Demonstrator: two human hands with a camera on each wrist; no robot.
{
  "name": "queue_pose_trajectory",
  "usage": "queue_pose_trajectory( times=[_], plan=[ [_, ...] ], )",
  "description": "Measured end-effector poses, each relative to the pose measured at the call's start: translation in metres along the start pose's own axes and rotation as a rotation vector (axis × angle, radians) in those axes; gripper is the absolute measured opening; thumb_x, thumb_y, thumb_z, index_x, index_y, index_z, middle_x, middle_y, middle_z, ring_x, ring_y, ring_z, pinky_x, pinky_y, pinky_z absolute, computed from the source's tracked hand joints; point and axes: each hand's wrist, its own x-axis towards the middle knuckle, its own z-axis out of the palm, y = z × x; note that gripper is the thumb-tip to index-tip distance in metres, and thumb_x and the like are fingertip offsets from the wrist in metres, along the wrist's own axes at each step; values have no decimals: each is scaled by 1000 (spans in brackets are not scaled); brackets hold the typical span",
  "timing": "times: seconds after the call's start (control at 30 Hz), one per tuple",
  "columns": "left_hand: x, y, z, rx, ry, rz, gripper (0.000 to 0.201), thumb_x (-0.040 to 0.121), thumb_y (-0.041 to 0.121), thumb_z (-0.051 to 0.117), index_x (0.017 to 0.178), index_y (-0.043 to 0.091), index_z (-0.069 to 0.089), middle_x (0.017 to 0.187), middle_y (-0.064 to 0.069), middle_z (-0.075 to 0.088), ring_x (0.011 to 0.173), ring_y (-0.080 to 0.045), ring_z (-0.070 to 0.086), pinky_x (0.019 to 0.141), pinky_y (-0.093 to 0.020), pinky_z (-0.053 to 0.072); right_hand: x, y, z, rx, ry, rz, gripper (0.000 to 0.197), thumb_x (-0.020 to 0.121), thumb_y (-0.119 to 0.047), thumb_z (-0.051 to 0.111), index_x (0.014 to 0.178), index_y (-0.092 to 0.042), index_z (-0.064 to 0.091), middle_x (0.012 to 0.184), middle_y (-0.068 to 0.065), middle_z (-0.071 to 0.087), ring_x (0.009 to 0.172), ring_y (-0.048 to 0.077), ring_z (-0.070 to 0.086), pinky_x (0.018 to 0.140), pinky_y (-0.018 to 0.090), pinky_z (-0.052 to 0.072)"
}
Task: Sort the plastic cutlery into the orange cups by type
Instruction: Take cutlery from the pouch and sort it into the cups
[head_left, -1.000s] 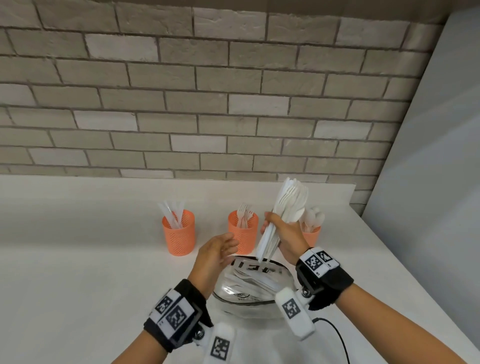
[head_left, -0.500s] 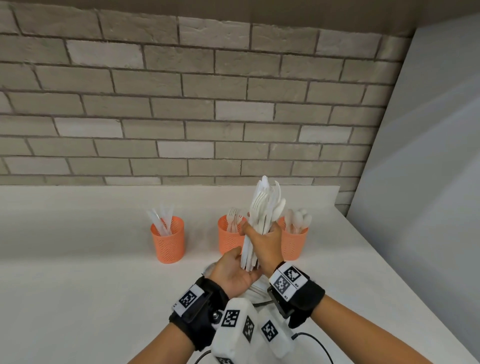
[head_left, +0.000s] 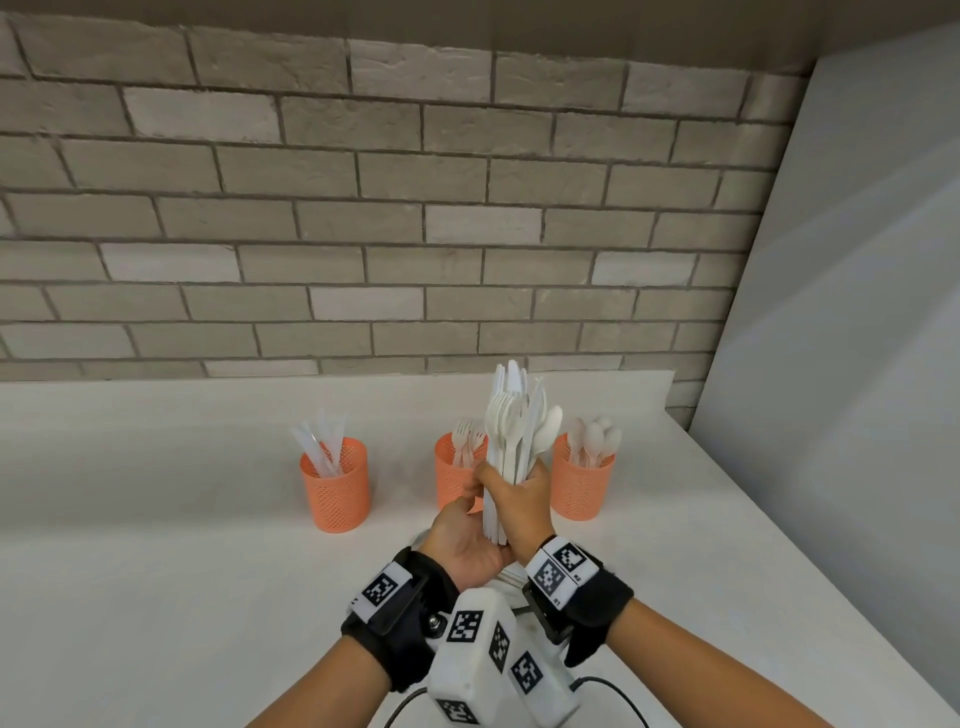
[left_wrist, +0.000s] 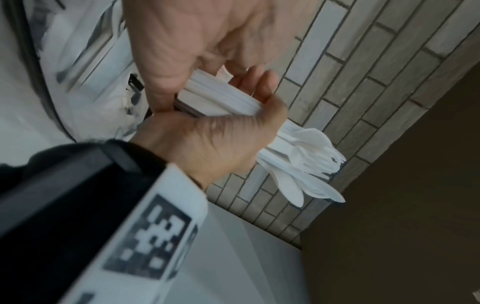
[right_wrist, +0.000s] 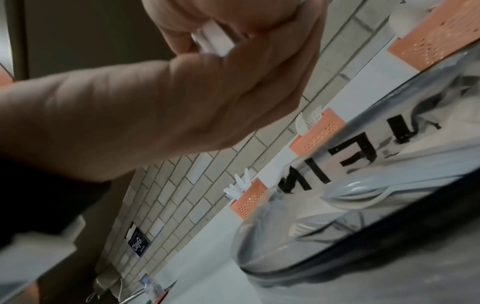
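My right hand (head_left: 519, 501) grips an upright bundle of white plastic cutlery (head_left: 514, 436) with forks, spoons and knives mixed. My left hand (head_left: 460, 540) cups the handle ends (left_wrist: 215, 96) between thumb and curled fingers. Behind stand three orange cups: the left cup (head_left: 336, 491) holds knives, the middle cup (head_left: 453, 475) forks, the right cup (head_left: 579, 486) spoons. Below my right hand (right_wrist: 221, 82), a clear bowl (right_wrist: 259, 236) with black lettering holds more cutlery. In the head view my hands hide it.
The cups stand on a white counter (head_left: 156, 545) against a brick wall (head_left: 363, 234). A grey panel (head_left: 857, 364) bounds the counter on the right. A black cable (head_left: 618, 686) runs near my right forearm.
My right hand has lifted the bundle clear of the bowl and brought it left, in front of the middle cup. My left hand has come up to take the handle ends.
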Motion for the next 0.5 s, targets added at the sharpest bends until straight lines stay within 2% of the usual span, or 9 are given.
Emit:
queue_pose_trajectory(
  times=[0.07,0.13,0.2,0.33,0.4,0.5],
  plan=[
    [-2,3,-2,111,16,-7,41,100,28,28,104,1,59,94,-17,63,86,-29,59,60,-39,59,2,-3,-1,2,-6,-9,11,83,5,57,79,-5,55,54,7,53,41,10,50,46,23,46],
    [-1,7,-8,319,76,14,30,98,20,33,93,4,57,87,-14,58,80,-27,58,71,-39,55,7,-4,-4,-21,-2,-21,15,85,2,58,76,-9,54,53,4,52,39,6,48,44,21,44],
    [1,15,-15,497,129,74,19,95,15,41,97,6,58,91,-12,57,79,-24,57,73,-33,50,13,-2,-9,-66,-5,-25,18,84,3,59,78,-13,55,56,-1,54,41,0,51,45,17,44],
    [2,37,-17,607,160,272,25,93,21,51,113,8,59,104,-9,62,92,-20,58,79,-30,49,17,3,-19,-130,-55,13,25,83,9,55,74,-15,54,49,-5,50,33,0,45,37,15,36],
    [2,48,-13,617,166,357,24,91,24,55,110,10,60,100,-5,63,89,-18,59,79,-29,48,16,8,-23,-166,-73,29,27,82,10,55,73,-15,53,52,-2,48,34,0,44,36,14,35],
    [5,59,-4,632,205,448,25,90,26,58,107,9,62,91,-1,64,79,-14,59,73,-25,48,13,14,-26,-194,-110,60,26,82,11,54,70,-12,51,53,1,44,37,4,41,36,15,33]
  ],
)
